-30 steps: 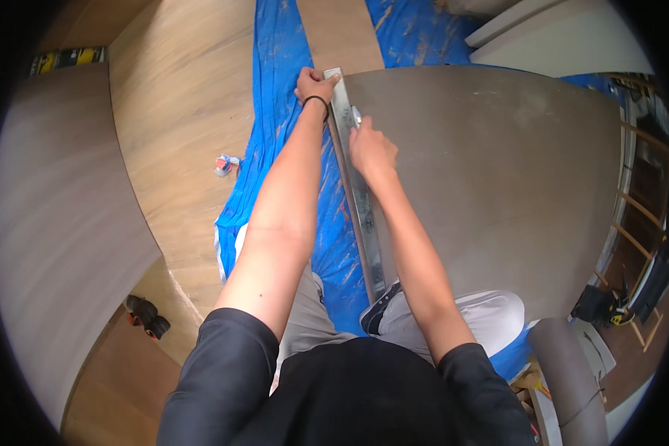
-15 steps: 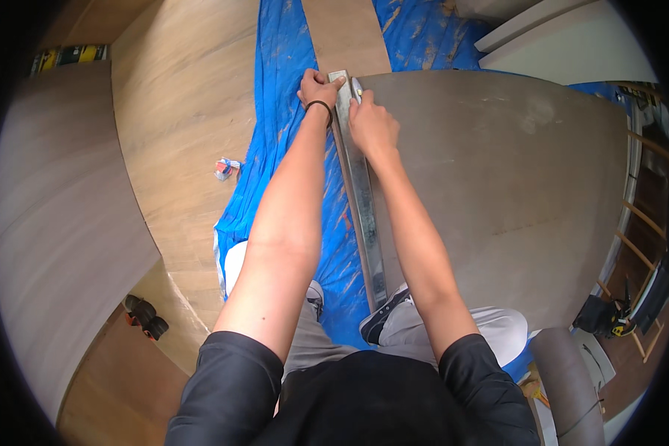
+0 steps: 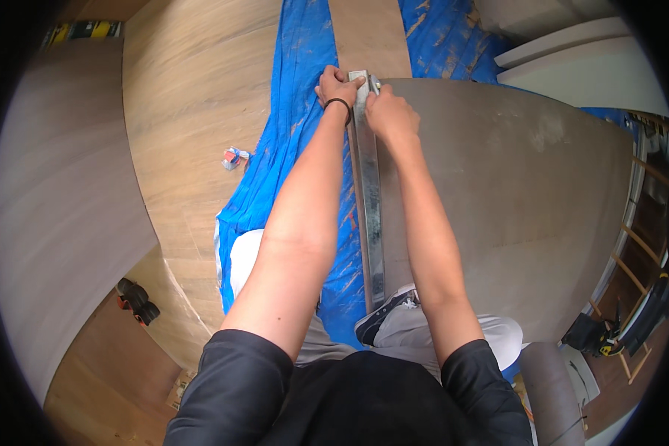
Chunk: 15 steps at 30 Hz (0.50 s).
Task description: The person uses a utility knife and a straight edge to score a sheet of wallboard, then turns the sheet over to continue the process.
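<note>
My left hand [image 3: 336,87] grips the far end of a long metal straightedge [image 3: 371,215], thumb on top and fingers curled at its left side. The straightedge lies along the left edge of a large grey-brown sheet [image 3: 505,201]. Just to its right, my right hand [image 3: 392,114] is closed round a small silver utility knife [image 3: 375,85]. The knife sits against the straightedge near the sheet's far edge. My fingers hide most of it, and its blade cannot be made out. A dark sneaker [image 3: 383,318] is beside the straightedge's near end.
A wrinkled blue tarp [image 3: 305,111] lies under the sheet, with a brown strip [image 3: 369,37] beyond. A small crumpled packet [image 3: 234,157] rests on the wooden floor [image 3: 193,97]. White panels [image 3: 580,63] stand far right; a grey roll [image 3: 550,383] is near right, a wooden ladder [image 3: 632,271] behind.
The whole view has shifted, so the scene sits farther right. Both hands stay at the straightedge's far end, and less of the knife shows past my right fingers.
</note>
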Each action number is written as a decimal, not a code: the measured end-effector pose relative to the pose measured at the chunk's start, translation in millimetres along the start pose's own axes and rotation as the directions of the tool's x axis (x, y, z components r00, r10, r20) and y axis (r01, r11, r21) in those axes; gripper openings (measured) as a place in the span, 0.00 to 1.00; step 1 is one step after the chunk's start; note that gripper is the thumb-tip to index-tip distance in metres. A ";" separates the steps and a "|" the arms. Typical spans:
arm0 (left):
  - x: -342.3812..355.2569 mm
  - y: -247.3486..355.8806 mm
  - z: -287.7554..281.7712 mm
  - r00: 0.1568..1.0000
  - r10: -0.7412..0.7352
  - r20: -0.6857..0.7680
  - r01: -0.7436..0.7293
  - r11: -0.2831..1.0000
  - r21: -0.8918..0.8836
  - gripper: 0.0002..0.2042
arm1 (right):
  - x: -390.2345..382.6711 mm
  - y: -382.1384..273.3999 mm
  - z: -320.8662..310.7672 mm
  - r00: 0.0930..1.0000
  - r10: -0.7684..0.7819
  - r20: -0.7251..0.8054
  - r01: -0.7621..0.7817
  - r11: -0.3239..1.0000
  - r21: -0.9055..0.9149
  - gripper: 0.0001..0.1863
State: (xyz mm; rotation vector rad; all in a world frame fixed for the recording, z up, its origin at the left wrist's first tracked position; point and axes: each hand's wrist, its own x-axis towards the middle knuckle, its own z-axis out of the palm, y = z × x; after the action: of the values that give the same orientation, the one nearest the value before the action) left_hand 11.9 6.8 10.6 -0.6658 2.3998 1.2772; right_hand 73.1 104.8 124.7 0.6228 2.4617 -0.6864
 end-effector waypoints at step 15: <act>-8.2 3.6 2.6 0.988 0.066 -0.137 -0.052 0.994 0.099 0.25 | 18.0 -3.3 -15.9 0.982 0.023 0.188 -0.003 0.994 -0.107 0.25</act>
State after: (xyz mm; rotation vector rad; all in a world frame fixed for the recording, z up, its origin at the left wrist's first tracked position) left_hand 16.9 12.7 15.7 -0.6820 2.5945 1.1652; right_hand 52.1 116.5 127.3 0.5085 2.2993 -0.5771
